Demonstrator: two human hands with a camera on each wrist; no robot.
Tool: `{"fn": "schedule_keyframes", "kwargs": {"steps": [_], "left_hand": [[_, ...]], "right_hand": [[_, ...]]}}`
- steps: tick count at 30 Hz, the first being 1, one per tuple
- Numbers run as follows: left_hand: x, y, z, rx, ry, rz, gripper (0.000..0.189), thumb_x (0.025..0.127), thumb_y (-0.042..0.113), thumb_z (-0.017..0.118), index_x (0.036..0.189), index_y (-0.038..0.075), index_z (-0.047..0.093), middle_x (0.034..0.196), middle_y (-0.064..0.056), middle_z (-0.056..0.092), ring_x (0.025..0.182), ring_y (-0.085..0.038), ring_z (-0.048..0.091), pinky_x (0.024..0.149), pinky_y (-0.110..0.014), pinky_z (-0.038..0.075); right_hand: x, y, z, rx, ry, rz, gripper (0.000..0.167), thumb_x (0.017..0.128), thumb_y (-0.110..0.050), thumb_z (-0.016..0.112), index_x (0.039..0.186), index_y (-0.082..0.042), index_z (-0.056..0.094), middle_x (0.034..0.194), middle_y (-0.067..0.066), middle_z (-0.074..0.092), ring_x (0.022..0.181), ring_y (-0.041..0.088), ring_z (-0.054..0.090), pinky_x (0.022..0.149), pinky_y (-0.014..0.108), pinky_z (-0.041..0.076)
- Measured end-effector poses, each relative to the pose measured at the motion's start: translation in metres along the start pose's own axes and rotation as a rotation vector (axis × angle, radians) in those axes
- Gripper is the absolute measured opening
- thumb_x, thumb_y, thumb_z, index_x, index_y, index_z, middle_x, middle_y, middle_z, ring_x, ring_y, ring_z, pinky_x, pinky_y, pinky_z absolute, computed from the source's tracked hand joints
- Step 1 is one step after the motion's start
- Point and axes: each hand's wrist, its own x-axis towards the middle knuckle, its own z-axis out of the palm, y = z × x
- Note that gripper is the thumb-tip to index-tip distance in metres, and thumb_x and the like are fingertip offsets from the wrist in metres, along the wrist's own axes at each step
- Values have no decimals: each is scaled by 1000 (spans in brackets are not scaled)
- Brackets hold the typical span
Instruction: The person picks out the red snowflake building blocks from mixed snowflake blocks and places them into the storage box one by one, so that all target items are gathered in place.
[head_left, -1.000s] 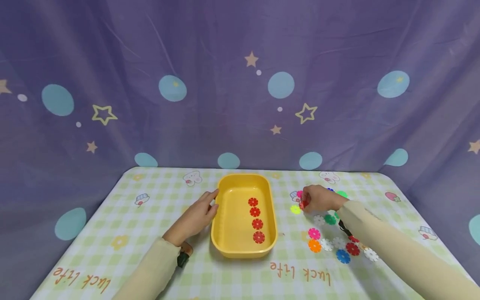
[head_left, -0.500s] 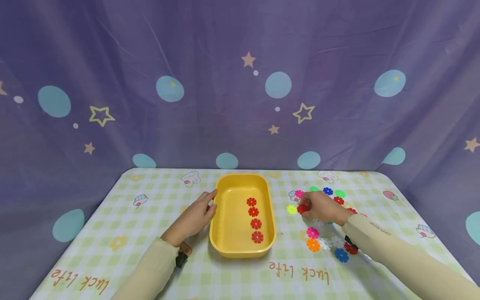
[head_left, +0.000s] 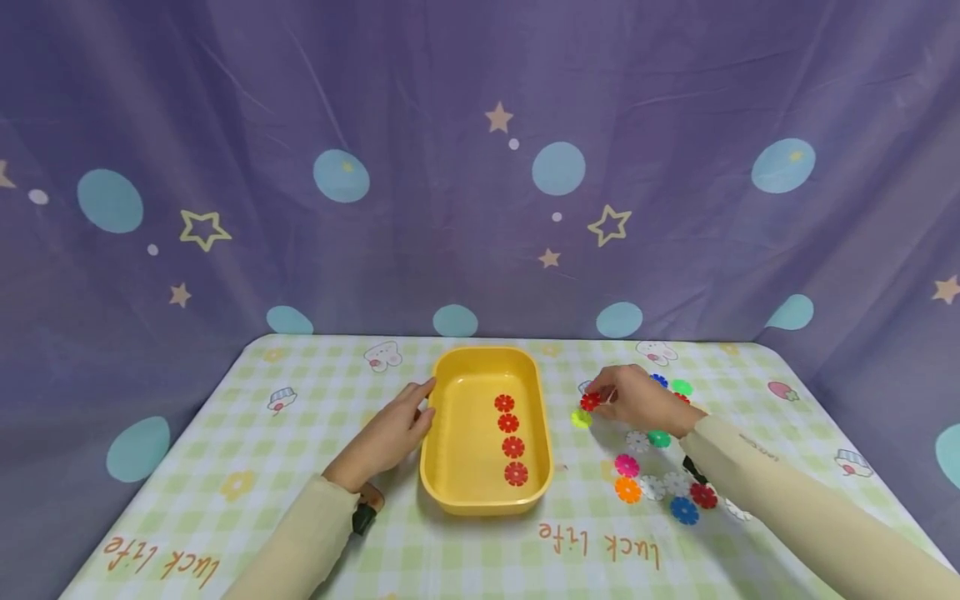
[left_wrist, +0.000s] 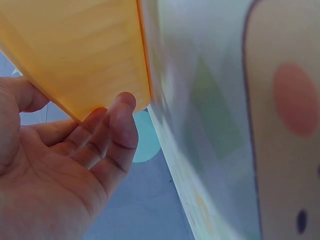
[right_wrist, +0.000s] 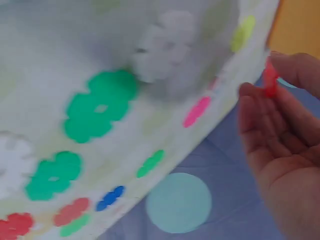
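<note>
My right hand [head_left: 639, 402] pinches a red snowflake disc [head_left: 590, 402] between thumb and fingertips, lifted over the table to the right of the yellow tray [head_left: 487, 507]. The right wrist view shows that red disc [right_wrist: 270, 80] nearly edge-on. Inside the tray, several red discs [head_left: 513, 447] lie in a column along its right side. My left hand [head_left: 384, 439] is at the tray's left side; in the left wrist view its fingertips [left_wrist: 121, 117] touch the outer wall, fingers fairly straight.
Loose snowflake discs lie scattered right of the tray: a yellow one [head_left: 581, 418], an orange one [head_left: 627, 489], a blue one [head_left: 684, 510], a pink one [head_left: 627, 465], plus green, white and red ones. My right forearm covers some. A purple curtain [head_left: 480, 250] hangs behind the checked tablecloth [head_left: 315, 400].
My right hand has picked up the red disc from among the others, raising it and shifting it slightly left toward the tray. The left hand and tray stay put.
</note>
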Motion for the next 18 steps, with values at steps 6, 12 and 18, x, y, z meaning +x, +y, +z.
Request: {"fn": "schedule_keyframes", "kwargs": {"steps": [6,12,18], "left_hand": [[0,0,0,10,4,0,52,100,20,48,147,4,32,127,-3,48,80,-7,51,72,-28,47],[-1,1,-1,7,5,6,52,100,19,48,147,3,32,127,-5,49,78,-7,50,71,-28,47],[-1,1,-2,11,6,24,52,100,19,47,146,3,32,129,-5,48,79,-8,50,72,-27,47]], "right_hand": [[21,-25,-8,8,96,-224,29,79,-14,78,107,-12,72,97,-9,65,87,16,62,76,33,52],[46,-55,-2,-5,88,-313,30,80,-15,77,110,-15,72,100,-10,65,90,12,60,78,31,51],[76,-74,14,-95,11,-314,26,80,-16,78,105,-14,74,101,-3,68,91,19,61,81,30,49]]}}
